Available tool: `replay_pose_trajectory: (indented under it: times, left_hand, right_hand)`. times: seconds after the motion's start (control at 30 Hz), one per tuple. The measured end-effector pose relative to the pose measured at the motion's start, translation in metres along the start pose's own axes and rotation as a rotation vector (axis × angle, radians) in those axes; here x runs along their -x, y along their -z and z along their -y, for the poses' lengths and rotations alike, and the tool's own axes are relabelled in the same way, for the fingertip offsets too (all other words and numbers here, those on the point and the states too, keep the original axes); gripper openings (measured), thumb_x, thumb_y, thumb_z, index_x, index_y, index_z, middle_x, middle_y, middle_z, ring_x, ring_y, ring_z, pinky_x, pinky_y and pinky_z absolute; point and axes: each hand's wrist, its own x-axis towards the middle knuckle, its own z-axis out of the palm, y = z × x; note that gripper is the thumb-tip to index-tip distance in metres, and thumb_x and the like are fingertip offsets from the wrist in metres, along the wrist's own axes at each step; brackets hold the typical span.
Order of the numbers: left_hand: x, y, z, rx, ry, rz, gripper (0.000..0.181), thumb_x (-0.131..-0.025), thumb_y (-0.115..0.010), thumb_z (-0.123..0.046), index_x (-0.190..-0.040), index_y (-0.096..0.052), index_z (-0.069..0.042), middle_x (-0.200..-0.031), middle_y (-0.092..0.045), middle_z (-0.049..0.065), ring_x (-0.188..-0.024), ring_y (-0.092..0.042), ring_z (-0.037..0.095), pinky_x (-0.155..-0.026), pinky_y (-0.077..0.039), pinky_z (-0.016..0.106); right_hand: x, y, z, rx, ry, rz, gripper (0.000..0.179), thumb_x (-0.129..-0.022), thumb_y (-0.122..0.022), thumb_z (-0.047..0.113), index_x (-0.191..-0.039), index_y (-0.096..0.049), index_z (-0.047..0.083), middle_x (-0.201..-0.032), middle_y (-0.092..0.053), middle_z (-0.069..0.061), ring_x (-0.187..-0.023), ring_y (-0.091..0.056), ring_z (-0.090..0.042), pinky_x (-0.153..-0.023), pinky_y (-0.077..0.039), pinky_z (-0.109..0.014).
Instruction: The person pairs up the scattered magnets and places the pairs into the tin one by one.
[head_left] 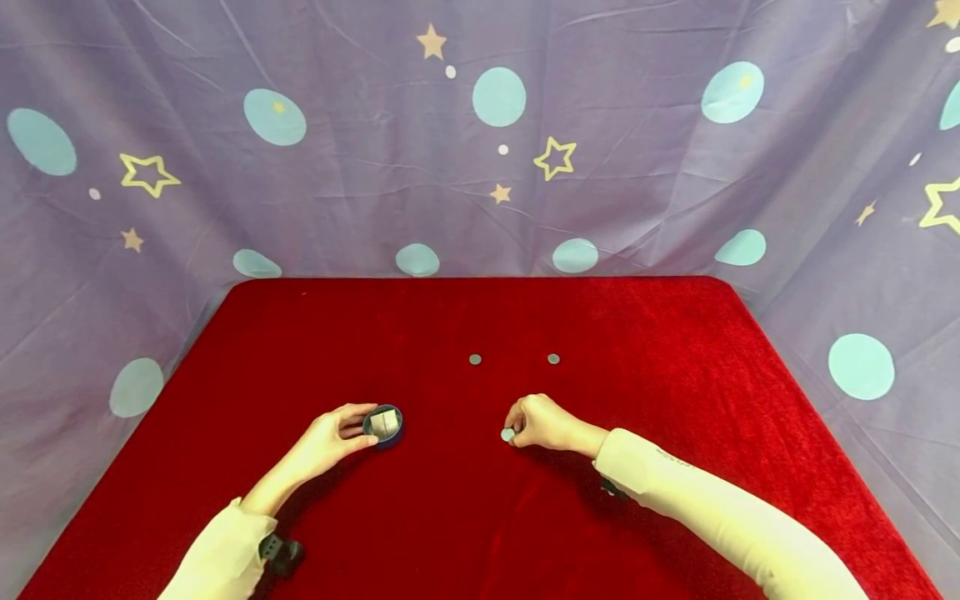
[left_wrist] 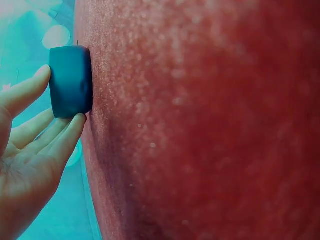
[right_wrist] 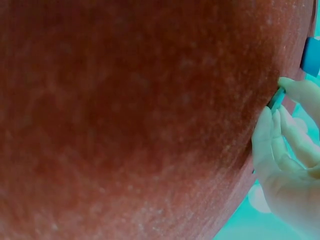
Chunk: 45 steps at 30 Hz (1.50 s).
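My left hand [head_left: 324,443] holds a small round blue cup [left_wrist: 71,82] between the thumb on one side and fingertips on the other. Inside the cup, pale blocky pieces [head_left: 385,423] show from above; the cup stands on or close over the red cloth. To the right, my right hand [head_left: 547,423] pinches a small, flat, coin-like disc [head_left: 507,434] between thumb and fingertips, low over the cloth. The right wrist view shows this disc [right_wrist: 276,99] edge-on between the fingertips. Two similar grey discs [head_left: 475,359] lie flat farther back, side by side with a gap between them.
A red velvety cloth [head_left: 435,517] covers the table. Behind and along both sides hangs a purple curtain [head_left: 360,150] with stars and pale blue dots. A black device [head_left: 281,552] is strapped at the left wrist.
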Motion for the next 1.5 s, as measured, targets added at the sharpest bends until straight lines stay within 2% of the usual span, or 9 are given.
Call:
replay_pose_trajectory:
  times: [0.33, 0.93, 1.17, 1.5]
  left_hand:
    - [-0.001, 0.001, 0.0, 0.008, 0.013, 0.0, 0.055, -0.078, -0.067, -0.017, -0.122, -0.045, 0.008, -0.118, -0.048, 0.029, -0.101, -0.054, 0.04, -0.079, -0.049, 0.032]
    - [-0.001, -0.001, 0.0, 0.008, 0.003, -0.014, 0.052, -0.079, -0.066, -0.014, -0.121, -0.046, 0.009, -0.117, -0.048, 0.03, -0.099, -0.054, 0.041, -0.078, -0.049, 0.033]
    - [0.0, -0.001, -0.002, 0.031, 0.032, -0.007, 0.054, -0.078, -0.067, -0.015, -0.122, -0.045, 0.007, -0.118, -0.048, 0.029, -0.101, -0.054, 0.04, -0.078, -0.049, 0.032]
    - [0.0, 0.0, -0.003, 0.028, 0.029, -0.007, 0.054, -0.078, -0.067, -0.015, -0.122, -0.046, 0.008, -0.118, -0.048, 0.029, -0.1, -0.054, 0.039, -0.078, -0.049, 0.031]
  right_hand:
    - [-0.005, 0.0, 0.001, -0.043, 0.003, -0.002, 0.01, -0.066, -0.068, 0.002, -0.076, -0.068, 0.005, -0.065, -0.058, 0.003, -0.06, -0.048, -0.002, -0.056, -0.042, -0.016]
    - [-0.026, -0.005, 0.022, -0.095, 0.003, -0.02, 0.01, -0.068, -0.07, 0.003, -0.078, -0.068, 0.004, -0.065, -0.058, 0.003, -0.061, -0.049, -0.003, -0.057, -0.042, -0.015]
    - [-0.034, -0.007, 0.034, -0.139, -0.011, -0.004, 0.011, -0.071, -0.069, 0.003, -0.081, -0.068, 0.003, -0.068, -0.058, 0.002, -0.062, -0.051, -0.005, -0.056, -0.043, -0.016]
    - [-0.048, -0.017, 0.042, -0.163, -0.01, -0.009, 0.011, -0.072, -0.07, 0.005, -0.082, -0.068, 0.005, -0.068, -0.058, 0.004, -0.062, -0.051, -0.004, -0.056, -0.044, -0.017]
